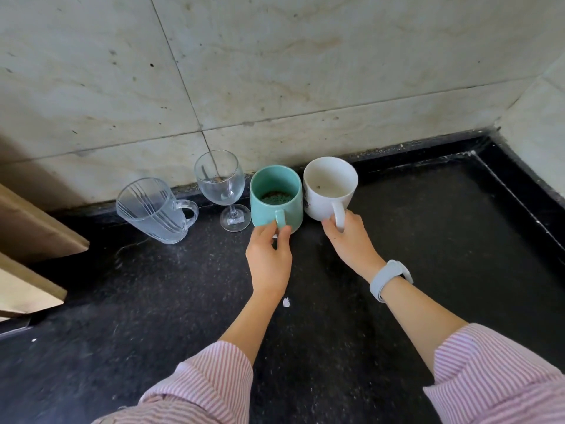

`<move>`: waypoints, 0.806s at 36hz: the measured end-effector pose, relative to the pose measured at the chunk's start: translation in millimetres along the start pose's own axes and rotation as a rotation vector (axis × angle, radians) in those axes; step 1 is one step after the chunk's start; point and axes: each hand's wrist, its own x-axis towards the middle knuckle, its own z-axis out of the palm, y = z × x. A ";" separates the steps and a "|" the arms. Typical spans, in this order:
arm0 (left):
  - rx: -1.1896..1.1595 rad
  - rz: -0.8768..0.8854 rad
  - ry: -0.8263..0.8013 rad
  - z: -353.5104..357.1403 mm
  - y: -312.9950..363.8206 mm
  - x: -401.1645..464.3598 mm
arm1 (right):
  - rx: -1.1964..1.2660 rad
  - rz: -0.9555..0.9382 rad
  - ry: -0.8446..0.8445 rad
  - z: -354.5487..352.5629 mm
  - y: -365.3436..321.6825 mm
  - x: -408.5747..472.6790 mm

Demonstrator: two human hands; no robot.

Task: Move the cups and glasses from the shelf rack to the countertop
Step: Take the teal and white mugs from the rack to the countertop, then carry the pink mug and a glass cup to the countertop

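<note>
A: What do we have around us on the counter [397, 240]?

B: A dark speckled top running into a corner of pale tiled wall [275, 71]. Along the wall's foot stand four vessels in a row: a ribbed glass mug [153, 209] on the far left, a wine glass [221, 185] beside it, then the green mug [272, 197] and the white mug [328, 188], the last two just about touching. Wooden boards [36, 234] jut in from the left edge. A small white scrap [286, 302] lies between our forearms.

A: And our hands?

B: Our left hand [269, 255] pinches the green mug's handle, thumb on one side, fingers on the other. Our right hand [348, 237] is closed round the white mug's handle; a pale band [389, 278] sits on that wrist. Both mugs stand upright on the counter, handles turned toward us.

A: How do they look?

B: The green one has dark specks at its bottom; the white one looks stained inside. Our striped sleeves [208, 381] are pushed up.
</note>
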 end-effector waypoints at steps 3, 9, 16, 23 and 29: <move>0.045 -0.018 0.006 -1.2 1.7 -0.3 | -0.087 0.004 0.026 -0.9 -3.6 -6.8; 0.183 -0.054 -0.088 -19.7 8.6 -0.4 | -0.083 -0.040 0.103 -8.0 -21.9 -34.4; 0.506 0.212 -0.036 -84.4 21.6 -9.1 | -0.377 -0.257 0.153 -18.2 -58.2 -67.1; 0.755 0.152 -0.016 -201.0 33.0 -24.1 | -0.649 -0.576 -0.082 28.8 -134.3 -107.5; 0.821 -0.018 0.181 -337.0 26.4 -102.9 | -0.651 -0.771 -0.307 102.4 -201.2 -195.3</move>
